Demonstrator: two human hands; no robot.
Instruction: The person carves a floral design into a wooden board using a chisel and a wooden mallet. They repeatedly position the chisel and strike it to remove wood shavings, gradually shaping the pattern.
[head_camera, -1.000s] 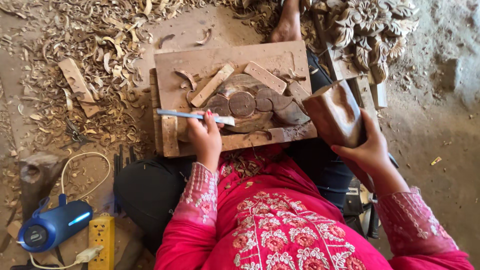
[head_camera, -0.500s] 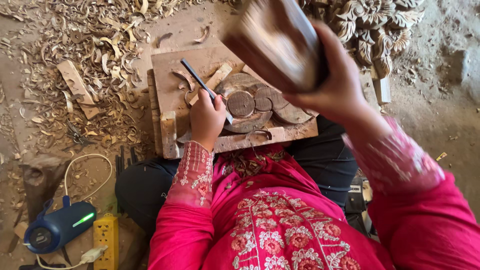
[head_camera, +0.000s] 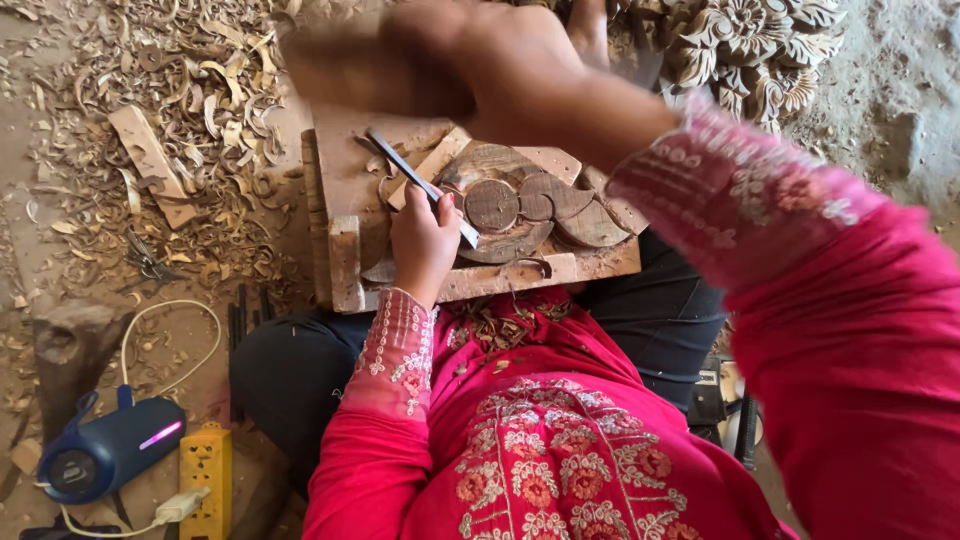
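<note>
Left hand (head_camera: 425, 240) grips a chisel (head_camera: 420, 185), tip set on the dark carved piece (head_camera: 520, 205) lying on the wooden board (head_camera: 345, 175) across the person's lap. Right hand (head_camera: 510, 60) is raised and blurred, closed round a wooden mallet (head_camera: 340, 60). Carving looks partly done: rounded shapes are cut, edges rough, shavings (head_camera: 200, 90) all over the floor. Versus half a second ago, mallet has swung further left and the chisel sits lower. Blue speaker (head_camera: 105, 450) nearby.

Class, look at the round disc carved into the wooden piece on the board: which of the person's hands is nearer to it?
Left. The left hand rests beside the round disc, holding a chisel against the carving. The right hand is raised above the board, blurred.
</note>
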